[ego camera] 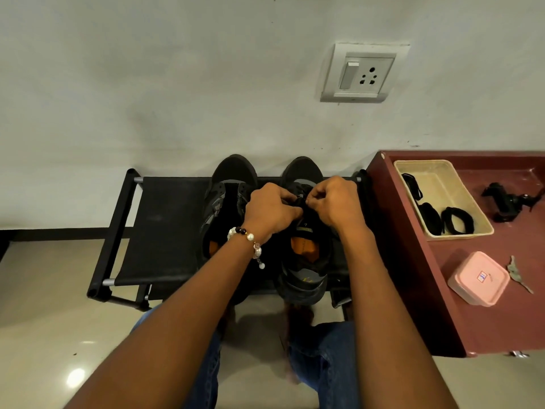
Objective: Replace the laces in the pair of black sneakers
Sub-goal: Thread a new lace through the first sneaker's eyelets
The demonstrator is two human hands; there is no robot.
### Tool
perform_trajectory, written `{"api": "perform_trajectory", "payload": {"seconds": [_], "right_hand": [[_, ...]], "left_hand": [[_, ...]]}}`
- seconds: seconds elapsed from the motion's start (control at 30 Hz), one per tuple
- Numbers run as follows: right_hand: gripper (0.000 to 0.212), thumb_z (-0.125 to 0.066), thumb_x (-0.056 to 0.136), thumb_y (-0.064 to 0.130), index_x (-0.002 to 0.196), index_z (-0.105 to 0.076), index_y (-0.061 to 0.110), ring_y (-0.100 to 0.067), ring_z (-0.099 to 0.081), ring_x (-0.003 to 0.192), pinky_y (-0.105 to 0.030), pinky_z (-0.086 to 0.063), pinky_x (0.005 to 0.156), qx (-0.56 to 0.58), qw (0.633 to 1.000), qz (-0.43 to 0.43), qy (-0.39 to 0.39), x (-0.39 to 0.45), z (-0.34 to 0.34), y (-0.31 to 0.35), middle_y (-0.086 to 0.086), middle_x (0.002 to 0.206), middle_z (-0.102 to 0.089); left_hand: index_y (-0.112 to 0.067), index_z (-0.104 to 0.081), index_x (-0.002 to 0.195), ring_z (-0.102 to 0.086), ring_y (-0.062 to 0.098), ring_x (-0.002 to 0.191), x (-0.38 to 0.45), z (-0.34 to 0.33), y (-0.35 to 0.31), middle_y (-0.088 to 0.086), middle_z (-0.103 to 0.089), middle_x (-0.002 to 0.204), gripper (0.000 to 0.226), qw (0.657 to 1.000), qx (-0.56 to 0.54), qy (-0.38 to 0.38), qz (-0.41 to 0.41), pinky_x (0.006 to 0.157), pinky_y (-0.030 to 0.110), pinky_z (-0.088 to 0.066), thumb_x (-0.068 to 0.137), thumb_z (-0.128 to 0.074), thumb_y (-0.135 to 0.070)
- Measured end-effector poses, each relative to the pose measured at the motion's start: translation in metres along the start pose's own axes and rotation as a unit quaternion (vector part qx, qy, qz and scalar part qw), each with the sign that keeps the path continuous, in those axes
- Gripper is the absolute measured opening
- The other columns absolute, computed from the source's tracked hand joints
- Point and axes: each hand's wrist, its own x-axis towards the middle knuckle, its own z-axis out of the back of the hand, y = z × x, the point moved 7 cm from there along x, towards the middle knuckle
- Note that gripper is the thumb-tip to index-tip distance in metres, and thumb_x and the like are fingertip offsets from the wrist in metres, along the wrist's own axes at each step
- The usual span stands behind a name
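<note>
2 black sneakers with orange insoles stand side by side, toes to the wall, on a black fabric rack (165,231): the left sneaker (224,202) unlaced, the right sneaker (303,255) with black lace (300,200) at its tongue.

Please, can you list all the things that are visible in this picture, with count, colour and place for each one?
sneakers: 2, black with orange insoles, side by side on the rack
shoe rack: 1, black, against the wall
lace: 1, black, on the right sneaker, between the fingers
tray: 1, beige, far end of the table
coiled laces: several, black, inside the tray; exact count unclear
table: 1, dark red, right of the rack
lidded box: 1, pink, on the table
black gadget: 1, right of the tray; kind unclear
keys: small grey bunch, beside the box
wall socket: 1, white, above the rack
bracelet: 1, white and dark beads, left wrist
left hand: pinches the lace
right hand: pinches the lace
</note>
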Motion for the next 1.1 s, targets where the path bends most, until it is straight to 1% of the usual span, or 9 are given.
{"api": "perform_trajectory", "payload": {"seconds": [0.27, 0.4, 0.57, 0.7, 0.77, 0.87, 0.97, 1.03, 1.1], "right_hand": [[0.005, -0.074, 0.083, 0.01, 0.085, -0.079, 0.011, -0.009, -0.065, 0.08, -0.015, -0.049, 0.073, 0.114, 0.993, -0.021, 0.023, -0.006, -0.004, -0.007, -0.002, 0.081, -0.072], [0.007, -0.072, 0.084, 0.008, 0.084, -0.078, 0.011, -0.008, -0.066, 0.085, -0.021, -0.052, 0.079, 0.182, 0.98, -0.081, 0.019, -0.006, -0.012, -0.018, 0.0, 0.083, -0.073], [0.011, -0.073, 0.085, 0.011, 0.074, -0.075, 0.013, -0.015, -0.068, 0.091, -0.035, -0.056, 0.089, 0.242, 0.961, -0.133, 0.016, -0.004, -0.025, -0.026, -0.001, 0.083, -0.073], [0.021, -0.07, 0.088, 0.017, 0.068, -0.074, 0.011, -0.021, -0.07, 0.087, -0.046, -0.057, 0.085, 0.262, 0.953, -0.149, 0.032, -0.003, -0.033, -0.031, -0.003, 0.078, -0.074], [0.027, -0.068, 0.089, 0.021, 0.063, -0.071, 0.012, -0.024, -0.069, 0.082, -0.05, -0.056, 0.086, 0.258, 0.953, -0.156, 0.035, -0.003, -0.034, -0.03, 0.002, 0.069, -0.071], [0.045, -0.064, 0.09, 0.03, 0.047, -0.059, 0.021, -0.021, -0.057, 0.07, -0.055, -0.047, 0.09, 0.216, 0.963, -0.158, 0.033, -0.006, -0.034, -0.026, 0.015, 0.043, -0.053], [0.054, -0.062, 0.093, 0.029, 0.04, -0.051, 0.02, -0.019, -0.052, 0.071, -0.055, -0.043, 0.086, 0.184, 0.971, -0.153, 0.021, -0.007, -0.031, -0.022, 0.011, 0.045, -0.048], [0.054, -0.061, 0.094, 0.022, 0.042, -0.046, 0.016, -0.015, -0.051, 0.066, -0.047, -0.047, 0.079, 0.19, 0.971, -0.144, 0.024, -0.005, -0.031, -0.025, 0.01, 0.048, -0.048], [0.045, -0.062, 0.093, 0.014, 0.048, -0.055, 0.016, -0.011, -0.056, 0.065, -0.038, -0.051, 0.075, 0.214, 0.967, -0.124, 0.058, -0.003, -0.032, -0.027, 0.013, 0.053, -0.057]], "left_hand": [[-0.021, -0.072, 0.11, -0.068, 0.018, 0.084, 0.001, -0.001, -0.002, -0.001, -0.069, 0.093, 0.038, 0.999, -0.017, 0.03, -0.001, 0.075, 0.04, -0.06, 0.074, -0.082, -0.024], [-0.015, -0.073, 0.107, -0.068, 0.02, 0.09, 0.001, -0.001, -0.003, 0.005, -0.071, 0.099, 0.022, 0.996, -0.054, 0.067, 0.01, 0.071, 0.04, -0.061, 0.09, -0.067, -0.028], [-0.022, -0.077, 0.101, -0.066, 0.015, 0.096, 0.005, 0.005, -0.004, -0.001, -0.073, 0.101, 0.014, 0.997, 0.025, -0.058, -0.032, 0.089, 0.035, -0.055, 0.089, -0.069, -0.021], [-0.023, -0.078, 0.093, -0.066, 0.011, 0.092, 0.002, 0.005, -0.008, -0.004, -0.074, 0.093, 0.01, 0.992, 0.042, -0.102, -0.064, 0.085, 0.029, -0.053, 0.084, -0.073, -0.023], [-0.024, -0.078, 0.093, -0.066, 0.01, 0.091, 0.002, 0.006, -0.007, -0.005, -0.074, 0.092, 0.01, 0.991, 0.044, -0.11, -0.064, 0.084, 0.027, -0.052, 0.083, -0.074, -0.024], [-0.023, -0.078, 0.093, -0.066, 0.01, 0.091, 0.002, 0.005, -0.006, -0.005, -0.074, 0.092, 0.011, 0.99, 0.04, -0.123, -0.062, 0.081, 0.021, -0.049, 0.084, -0.074, -0.024], [-0.023, -0.078, 0.093, -0.066, 0.009, 0.091, 0.001, 0.004, -0.006, -0.005, -0.075, 0.091, 0.01, 0.988, 0.042, -0.135, -0.064, 0.081, 0.023, -0.05, 0.084, -0.073, -0.024], [-0.023, -0.078, 0.095, -0.066, 0.01, 0.092, 0.0, 0.004, -0.006, -0.004, -0.075, 0.092, 0.011, 0.987, 0.047, -0.14, -0.062, 0.08, 0.021, -0.047, 0.085, -0.073, -0.025], [-0.023, -0.077, 0.096, -0.066, 0.01, 0.094, 0.0, 0.003, -0.005, -0.004, -0.074, 0.094, 0.012, 0.986, 0.049, -0.144, -0.062, 0.078, 0.019, -0.044, 0.085, -0.072, -0.025]]}}
